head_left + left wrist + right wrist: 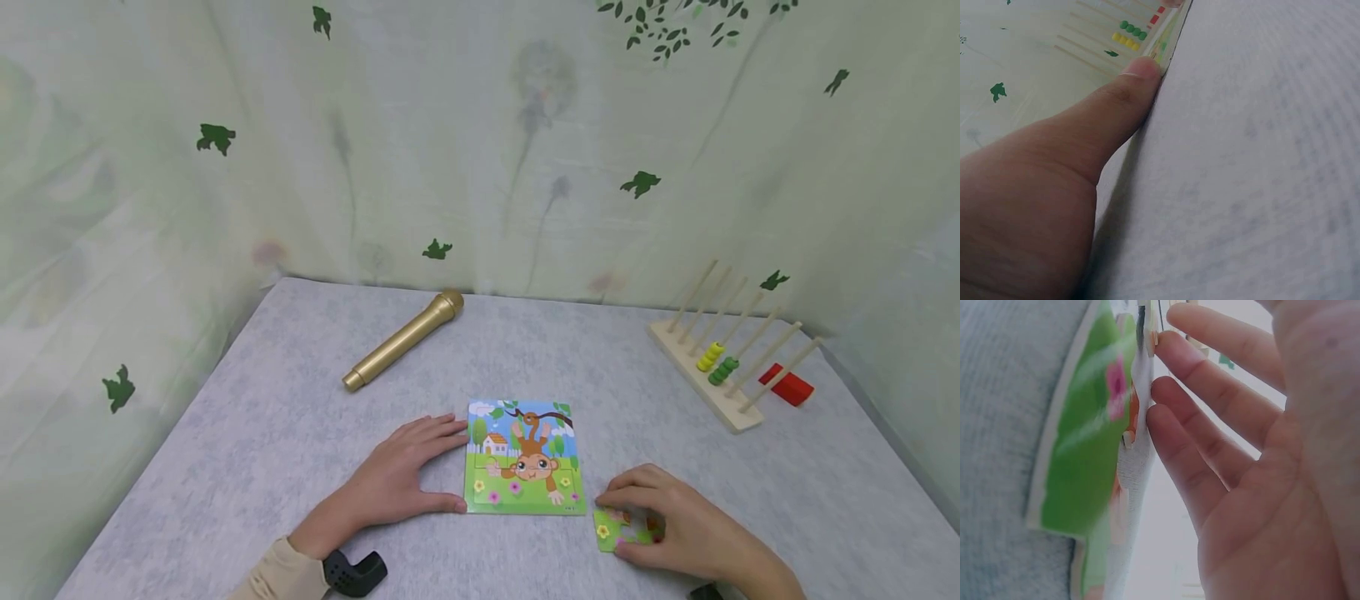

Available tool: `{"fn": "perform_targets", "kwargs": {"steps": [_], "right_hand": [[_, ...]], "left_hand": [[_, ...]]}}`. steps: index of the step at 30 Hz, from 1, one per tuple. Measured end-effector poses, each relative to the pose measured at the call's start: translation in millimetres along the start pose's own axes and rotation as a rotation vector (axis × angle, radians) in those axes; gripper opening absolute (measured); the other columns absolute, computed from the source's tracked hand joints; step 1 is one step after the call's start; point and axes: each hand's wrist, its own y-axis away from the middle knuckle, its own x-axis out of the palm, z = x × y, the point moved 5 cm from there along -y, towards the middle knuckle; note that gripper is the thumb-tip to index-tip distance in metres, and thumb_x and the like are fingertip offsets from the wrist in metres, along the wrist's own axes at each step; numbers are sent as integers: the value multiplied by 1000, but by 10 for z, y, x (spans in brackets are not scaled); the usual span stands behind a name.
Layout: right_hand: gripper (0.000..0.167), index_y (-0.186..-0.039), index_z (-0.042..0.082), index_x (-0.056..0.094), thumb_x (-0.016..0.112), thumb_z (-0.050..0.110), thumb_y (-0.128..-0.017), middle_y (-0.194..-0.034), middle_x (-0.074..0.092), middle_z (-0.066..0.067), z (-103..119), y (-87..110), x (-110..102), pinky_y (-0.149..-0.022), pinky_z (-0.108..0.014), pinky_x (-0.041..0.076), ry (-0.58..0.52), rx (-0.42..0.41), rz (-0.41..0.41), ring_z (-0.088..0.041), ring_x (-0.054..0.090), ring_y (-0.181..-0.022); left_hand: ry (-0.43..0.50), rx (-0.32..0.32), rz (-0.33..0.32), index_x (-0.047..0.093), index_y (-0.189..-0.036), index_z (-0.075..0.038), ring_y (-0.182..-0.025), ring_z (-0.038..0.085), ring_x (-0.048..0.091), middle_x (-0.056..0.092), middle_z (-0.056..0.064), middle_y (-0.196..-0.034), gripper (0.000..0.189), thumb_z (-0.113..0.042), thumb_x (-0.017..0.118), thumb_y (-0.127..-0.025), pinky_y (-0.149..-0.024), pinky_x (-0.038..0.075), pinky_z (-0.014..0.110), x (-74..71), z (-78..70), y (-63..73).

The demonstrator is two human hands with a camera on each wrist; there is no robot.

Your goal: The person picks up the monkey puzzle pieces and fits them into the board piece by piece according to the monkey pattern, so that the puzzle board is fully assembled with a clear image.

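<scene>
A square monkey jigsaw puzzle (525, 458) lies flat on the table. My left hand (405, 475) rests at its left side, fingers and thumb spread, their tips at the edge. In the left wrist view, the thumb (1100, 109) reaches the puzzle's edge. To the right of the puzzle, loose green jigsaw pieces (606, 532) lie under my right hand (686, 521), which arches over them and partly hides them. Up close in the right wrist view, a green piece (1088, 444) with a pink flower lies beside my loosely bent fingers; I see no grip on it.
A gold toy microphone (405, 340) lies behind the left hand. At the back right stands a wooden peg rack (693, 371) with yellow and green beads, next to a red block (787, 385). A leaf-print cloth (480, 150) hangs behind the grey table (247, 442).
</scene>
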Motion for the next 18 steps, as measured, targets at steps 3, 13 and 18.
{"fn": "perform_targets", "kwargs": {"steps": [3,13,18], "right_hand": [[35,-123,38,72,78,49,-90,-119,62,19,10,-1,-3,-73,-20,54,4,-8,-13,-1,55,-101],[32,-120,40,72,81,43,-89,-119,60,18,11,-22,-34,-64,-15,51,-44,73,-5,1,54,-88],[31,-121,34,72,81,37,-91,-118,61,13,41,-36,-49,-61,-16,51,-78,6,-19,2,54,-80]], "left_hand": [[-1,5,-3,59,-147,-17,-151,22,39,50,-3,-158,88,-72,73,-80,-127,30,47,0,-3,1],[-9,12,-9,59,-147,-17,-151,22,39,50,-3,-157,88,-72,73,-81,-128,29,46,-7,-7,-6],[-8,10,-6,59,-147,-17,-151,21,39,50,-3,-157,87,-71,74,-80,-128,29,46,-4,-7,-6]]}}
